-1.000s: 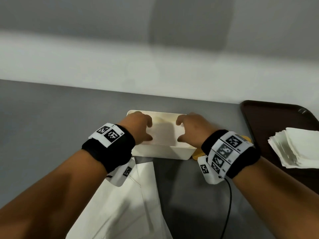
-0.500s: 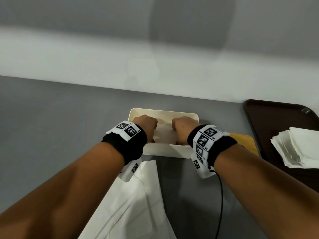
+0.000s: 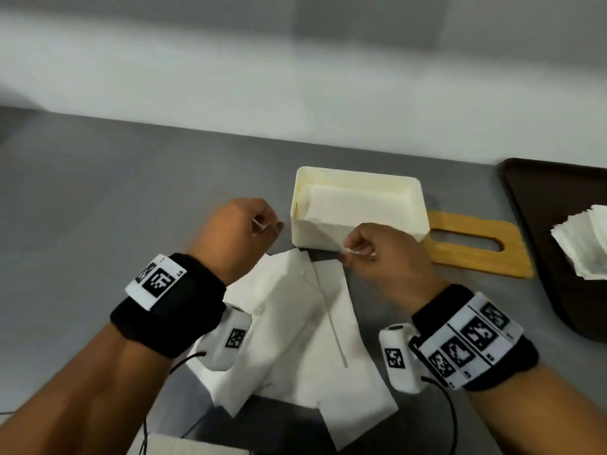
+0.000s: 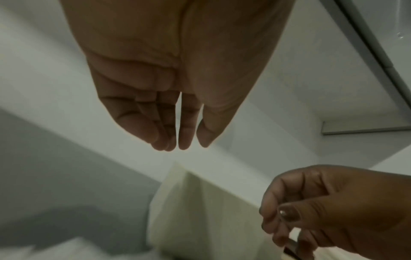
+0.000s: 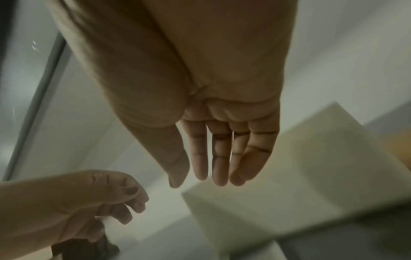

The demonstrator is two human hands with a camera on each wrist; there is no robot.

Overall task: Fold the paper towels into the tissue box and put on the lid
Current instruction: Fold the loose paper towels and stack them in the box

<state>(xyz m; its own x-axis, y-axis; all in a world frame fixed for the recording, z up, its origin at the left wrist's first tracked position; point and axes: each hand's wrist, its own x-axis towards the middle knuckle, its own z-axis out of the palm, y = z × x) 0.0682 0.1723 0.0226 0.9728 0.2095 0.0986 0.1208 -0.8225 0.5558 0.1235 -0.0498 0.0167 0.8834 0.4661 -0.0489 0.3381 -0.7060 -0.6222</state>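
The cream tissue box (image 3: 358, 236) stands open on the grey table, with a folded white towel (image 3: 354, 201) lying flat inside. Its wooden lid (image 3: 476, 254), with a long slot, lies flat against the box's right side. A paper towel (image 3: 295, 323) is spread in front of the box, under both hands. My left hand (image 3: 266, 224) hovers at the box's front left corner with curled fingers, and a white sliver of towel shows in its pinch. My right hand (image 3: 353, 252) pinches a white towel corner at the box's front wall. Both wrist views are blurred.
A dark brown tray (image 3: 538, 205) sits at the right edge and carries a stack of white towels (image 3: 588, 247). A pale wall runs behind the table. Bare grey tabletop (image 3: 115, 192) stretches to the left of the box.
Both hands were pressing down inside the box. They have come out and back toward me, to the far edge of the towel in front. The wooden lid is now uncovered.
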